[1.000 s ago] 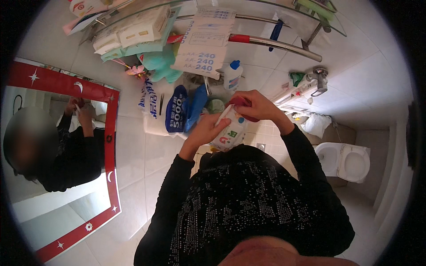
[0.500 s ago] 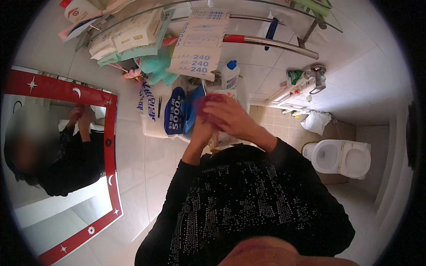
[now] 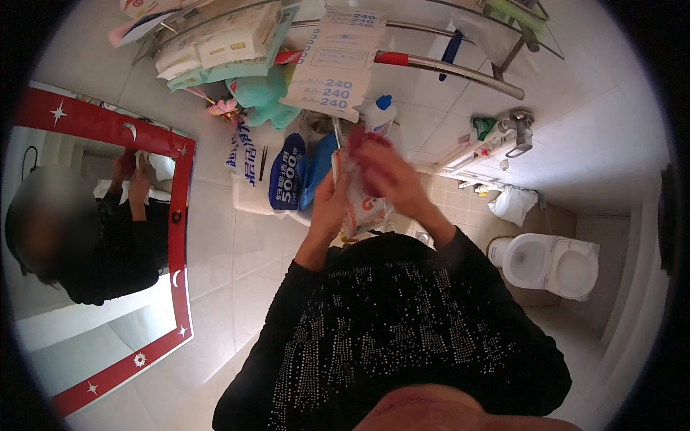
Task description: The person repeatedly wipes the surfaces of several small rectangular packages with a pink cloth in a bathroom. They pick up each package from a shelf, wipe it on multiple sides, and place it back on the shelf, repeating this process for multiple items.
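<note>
My right hand [image 3: 397, 183] is closed on a crumpled dark-red cloth [image 3: 365, 144], slightly smeared by motion. Just beside it, my left hand [image 3: 328, 208] grips a slim white object with an orange edge [image 3: 336, 165], held upright. Its kind cannot be made out. The cloth is close to this object; whether they touch is unclear. Below and behind the hands lies a white plastic bag with red print [image 3: 365, 210], partly covered by them. The mirror [image 3: 108, 345] on the left reflects the raised hands, the red cloth and the whitish object.
A blue-and-white plastic package [image 3: 287, 172] stands left of my hands, and a white bottle with a blue cap [image 3: 381, 115] beyond them. Above are a glass shelf with tissue packs [image 3: 237, 39] and a rail with a hanging printed sheet [image 3: 334, 68]. A toilet [image 3: 528, 262] is at right.
My right hand has moved slightly right with the red cloth, away from my left hand. The slim white object in my left hand now shows. The whole view has shifted slightly.
</note>
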{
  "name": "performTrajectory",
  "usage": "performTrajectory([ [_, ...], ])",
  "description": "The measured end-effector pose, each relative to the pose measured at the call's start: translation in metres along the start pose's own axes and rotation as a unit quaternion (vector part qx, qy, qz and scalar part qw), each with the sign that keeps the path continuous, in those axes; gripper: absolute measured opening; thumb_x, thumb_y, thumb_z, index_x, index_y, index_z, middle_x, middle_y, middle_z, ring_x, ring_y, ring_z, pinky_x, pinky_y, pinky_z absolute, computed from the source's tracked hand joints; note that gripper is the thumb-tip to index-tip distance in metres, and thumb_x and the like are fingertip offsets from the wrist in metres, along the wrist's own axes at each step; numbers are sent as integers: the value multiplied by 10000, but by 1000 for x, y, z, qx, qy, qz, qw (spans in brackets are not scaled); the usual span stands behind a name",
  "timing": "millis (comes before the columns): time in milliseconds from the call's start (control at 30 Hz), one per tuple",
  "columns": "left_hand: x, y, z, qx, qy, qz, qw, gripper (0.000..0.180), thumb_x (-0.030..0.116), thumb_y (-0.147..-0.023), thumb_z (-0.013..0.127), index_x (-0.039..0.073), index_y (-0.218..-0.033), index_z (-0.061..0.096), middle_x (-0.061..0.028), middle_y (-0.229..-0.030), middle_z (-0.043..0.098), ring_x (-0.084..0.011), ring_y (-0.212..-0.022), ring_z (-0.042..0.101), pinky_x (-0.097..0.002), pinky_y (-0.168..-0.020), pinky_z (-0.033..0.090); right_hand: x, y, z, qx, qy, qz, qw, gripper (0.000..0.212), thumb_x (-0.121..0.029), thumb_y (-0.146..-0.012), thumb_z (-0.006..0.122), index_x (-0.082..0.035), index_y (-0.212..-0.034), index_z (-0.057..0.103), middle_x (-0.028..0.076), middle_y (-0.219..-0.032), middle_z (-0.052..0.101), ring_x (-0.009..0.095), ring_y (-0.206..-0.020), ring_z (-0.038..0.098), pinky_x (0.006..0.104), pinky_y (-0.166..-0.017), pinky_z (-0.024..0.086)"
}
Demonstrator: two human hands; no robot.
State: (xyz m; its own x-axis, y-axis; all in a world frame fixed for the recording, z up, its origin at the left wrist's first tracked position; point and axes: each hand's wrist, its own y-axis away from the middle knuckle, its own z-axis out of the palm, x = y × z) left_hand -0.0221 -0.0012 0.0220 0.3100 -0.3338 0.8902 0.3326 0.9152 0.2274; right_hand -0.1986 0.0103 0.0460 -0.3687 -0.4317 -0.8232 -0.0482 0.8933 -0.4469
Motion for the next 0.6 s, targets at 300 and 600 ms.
performTrajectory([
  [300, 10, 6, -13, 41, 76, -29, 996, 355, 207, -1036, 493, 24, -1341, 502, -96, -1230, 622, -184, -1057, 641, -320, -868, 557, 77, 4, -15, 91, -405, 386, 824, 383, -290, -1023, 485, -7, -1258, 592, 122, -1126, 675, 170, -943, 670, 304, -792, 558],
  [600, -4, -6, -25, 95, 164, -3, 982, 280, 213, -1041, 481, 28, -1242, 543, -91, -1131, 649, -179, -969, 663, -334, -793, 580, 11, -1, 20, -45, -151, 159, 975, 344, -206, -926, 639, -63, -1238, 616, 140, -1209, 648, 276, -1052, 651, 354, -882, 522],
])
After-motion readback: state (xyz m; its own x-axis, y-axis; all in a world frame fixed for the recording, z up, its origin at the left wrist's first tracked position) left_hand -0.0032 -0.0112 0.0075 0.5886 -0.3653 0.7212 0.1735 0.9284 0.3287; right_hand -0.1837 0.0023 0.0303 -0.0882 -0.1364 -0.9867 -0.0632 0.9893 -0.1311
